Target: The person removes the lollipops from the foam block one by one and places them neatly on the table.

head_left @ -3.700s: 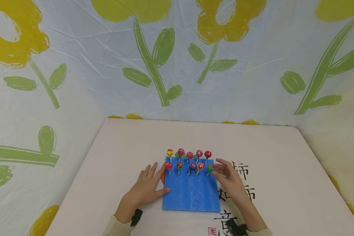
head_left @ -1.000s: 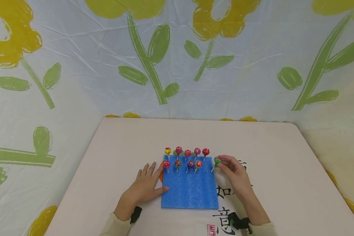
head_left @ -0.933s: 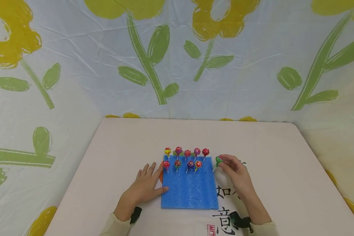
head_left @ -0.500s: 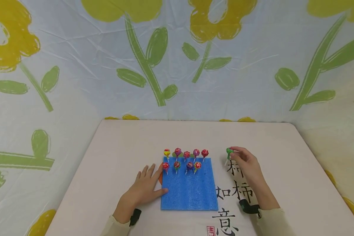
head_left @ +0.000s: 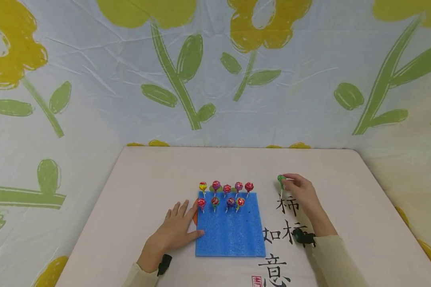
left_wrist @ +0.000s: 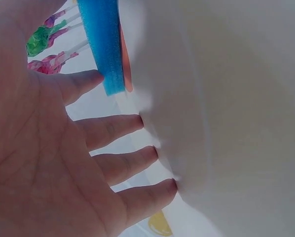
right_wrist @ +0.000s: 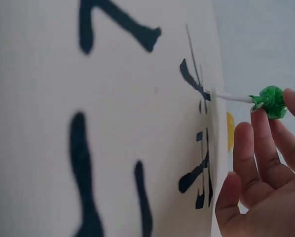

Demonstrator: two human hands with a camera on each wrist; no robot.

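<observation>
The back of the blue board [head_left: 230,237] is obstructed by two rows of lollipops [head_left: 249,186], its left edge by the left hand [head_left: 176,228]; its front part is left free from above; passage is also offered over the desk [head_left: 230,164] behind the lollipops. Room is likewise left between board and right hand [head_left: 304,194].

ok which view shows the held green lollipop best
Right wrist view: the green lollipop appears largest there, its white stick clear. The head view shows it small in the right hand; the left wrist view misses it.
</observation>
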